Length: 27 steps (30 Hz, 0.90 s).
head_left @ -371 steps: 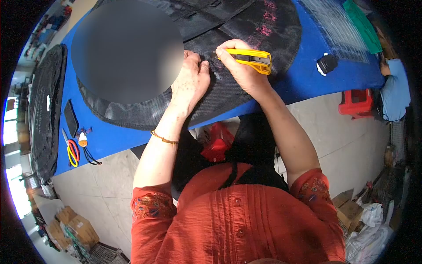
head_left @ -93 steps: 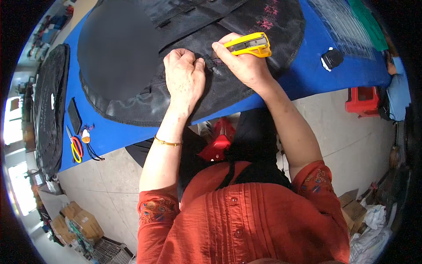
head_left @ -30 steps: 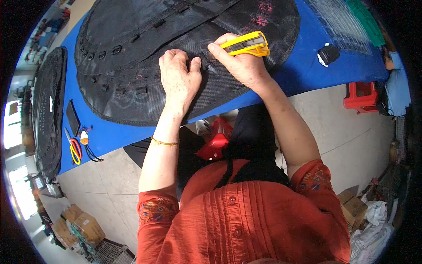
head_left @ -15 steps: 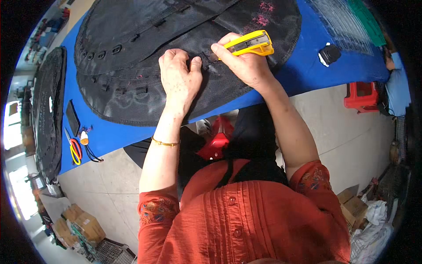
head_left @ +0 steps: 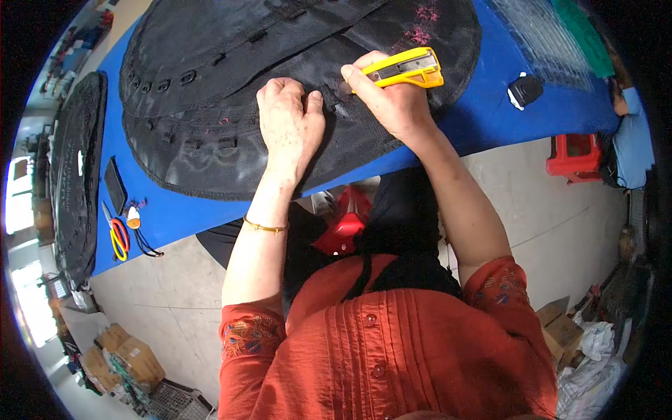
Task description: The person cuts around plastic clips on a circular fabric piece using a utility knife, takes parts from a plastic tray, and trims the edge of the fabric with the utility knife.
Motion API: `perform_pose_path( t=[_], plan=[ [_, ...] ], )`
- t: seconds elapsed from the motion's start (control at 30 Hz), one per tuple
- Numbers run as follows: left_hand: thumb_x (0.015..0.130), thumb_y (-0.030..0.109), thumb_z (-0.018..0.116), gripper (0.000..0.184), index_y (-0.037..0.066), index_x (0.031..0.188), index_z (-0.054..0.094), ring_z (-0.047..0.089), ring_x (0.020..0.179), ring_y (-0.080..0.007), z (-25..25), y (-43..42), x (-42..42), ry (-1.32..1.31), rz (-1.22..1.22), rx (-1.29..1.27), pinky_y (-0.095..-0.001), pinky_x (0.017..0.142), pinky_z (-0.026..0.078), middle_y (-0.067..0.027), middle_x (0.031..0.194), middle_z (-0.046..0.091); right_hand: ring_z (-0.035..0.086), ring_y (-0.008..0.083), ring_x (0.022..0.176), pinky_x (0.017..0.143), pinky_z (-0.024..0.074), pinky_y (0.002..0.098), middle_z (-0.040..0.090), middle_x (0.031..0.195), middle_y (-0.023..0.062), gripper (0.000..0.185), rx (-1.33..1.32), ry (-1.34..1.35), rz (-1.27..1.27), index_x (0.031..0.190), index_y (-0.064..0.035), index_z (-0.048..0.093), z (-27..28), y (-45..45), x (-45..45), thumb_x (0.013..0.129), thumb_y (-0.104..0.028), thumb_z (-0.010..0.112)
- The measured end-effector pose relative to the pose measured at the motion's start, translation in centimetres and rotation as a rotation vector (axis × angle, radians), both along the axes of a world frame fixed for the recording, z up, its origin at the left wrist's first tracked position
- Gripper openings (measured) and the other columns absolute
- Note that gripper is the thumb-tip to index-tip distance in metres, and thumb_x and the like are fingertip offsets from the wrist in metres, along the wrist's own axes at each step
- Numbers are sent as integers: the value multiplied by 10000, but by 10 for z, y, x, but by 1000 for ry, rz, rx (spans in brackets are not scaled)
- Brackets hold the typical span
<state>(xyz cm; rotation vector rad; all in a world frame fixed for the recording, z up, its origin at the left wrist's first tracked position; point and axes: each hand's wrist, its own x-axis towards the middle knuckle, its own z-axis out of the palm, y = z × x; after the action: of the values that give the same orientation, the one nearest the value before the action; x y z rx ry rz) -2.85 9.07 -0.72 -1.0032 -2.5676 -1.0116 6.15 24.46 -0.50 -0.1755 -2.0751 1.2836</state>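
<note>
A yellow utility knife is gripped in my right hand, its front end pointing down and left toward the black mesh fabric. The tip sits close to a seam strip on the fabric; whether the blade touches it I cannot tell. Just left of the knife, my left hand rests on the same fabric, fingers bent and thumb held apart. Its fingertips press on the strip and are partly hidden. The fabric is a large rounded piece in overlapping layers, with small black loops along the strip and pink thread bits on top.
On the blue table cover lie scissors, a dark phone-like slab and a small spool. Another black fabric piece is at left. A small black object lies right, near a red stool and a person in blue.
My right hand and the knife have shifted slightly to the right. My left hand has also moved a little right and stays on the fabric.
</note>
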Motion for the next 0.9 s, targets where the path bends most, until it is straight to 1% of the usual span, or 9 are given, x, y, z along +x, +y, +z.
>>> perform_pose_path(
  t=[0.03, 0.07, 0.1, 0.17, 0.27, 0.4, 0.5, 0.57, 0.9],
  plan=[
    [823, 161, 748, 222, -30, 912, 676, 553, 1112, -363, 1, 0, 0, 6, -3, 0, -436, 977, 465, -176, 1118, 632, 650, 178, 647, 618, 506, 320, 656, 701, 41, 181, -2, 51, -40, 864, -68, 654, 0, -1, -2, 942, -225, 699],
    [823, 158, 747, 225, -32, 919, 676, 552, 1113, -364, 1, 0, 1, 11, -7, 0, -437, 978, 465, -179, 1117, 632, 632, 140, 644, 611, 498, 299, 640, 697, 19, 164, -80, 23, -21, 905, -75, 657, 0, -1, -4, 951, -227, 698],
    [823, 158, 747, 225, -32, 919, 676, 552, 1113, -364, 1, 0, 1, 11, -7, 2, -437, 978, 465, -179, 1117, 632, 632, 140, 644, 611, 498, 299, 640, 697, 19, 164, -78, 23, -21, 905, -75, 657, -1, -2, -7, 951, -227, 698],
    [821, 153, 746, 220, -33, 916, 677, 553, 1110, -367, 1, 0, 0, 8, -6, -5, -437, 977, 465, -182, 1110, 634, 608, 98, 643, 607, 489, 275, 621, 689, -10, 158, -193, 74, -8, 910, -77, 657, -6, -3, -13, 957, -221, 700],
    [818, 149, 745, 217, -33, 915, 677, 555, 1108, -370, 1, 0, 0, 2, -6, -3, -438, 976, 466, -185, 1108, 635, 588, 78, 630, 595, 479, 259, 607, 684, -26, 150, -252, 81, 24, 918, -80, 657, -8, -2, -19, 960, -216, 703],
    [815, 147, 744, 216, -34, 912, 678, 556, 1105, -371, 0, 1, 1, 8, -5, 9, -440, 975, 466, -186, 1105, 636, 582, 77, 611, 580, 473, 256, 605, 677, -30, 149, -270, 94, 58, 915, -82, 661, -9, -4, -24, 963, -218, 701],
    [814, 145, 743, 216, -33, 918, 678, 555, 1105, -371, 0, 2, 1, 0, 1, 16, -439, 974, 466, -185, 1107, 635, 585, 80, 608, 580, 475, 260, 608, 683, -21, 150, -265, 39, 70, 918, -84, 665, -8, -4, -22, 964, -223, 698],
    [816, 143, 740, 216, -33, 925, 678, 555, 1105, -370, 0, 2, 1, 11, -1, 6, -439, 977, 464, -183, 1108, 633, 597, 88, 623, 599, 486, 266, 614, 695, -13, 152, -98, 82, 34, 926, -81, 665, -11, -1, -24, 965, -224, 697],
    [822, 138, 739, 205, -30, 924, 678, 551, 1114, -365, 1, 2, 1, 5, 1, 9, -435, 979, 463, -177, 1111, 630, 631, 119, 687, 652, 506, 291, 649, 754, 22, 146, -178, 25, 40, 922, -75, 662, -9, -4, -22, 960, -213, 693]
  ],
)
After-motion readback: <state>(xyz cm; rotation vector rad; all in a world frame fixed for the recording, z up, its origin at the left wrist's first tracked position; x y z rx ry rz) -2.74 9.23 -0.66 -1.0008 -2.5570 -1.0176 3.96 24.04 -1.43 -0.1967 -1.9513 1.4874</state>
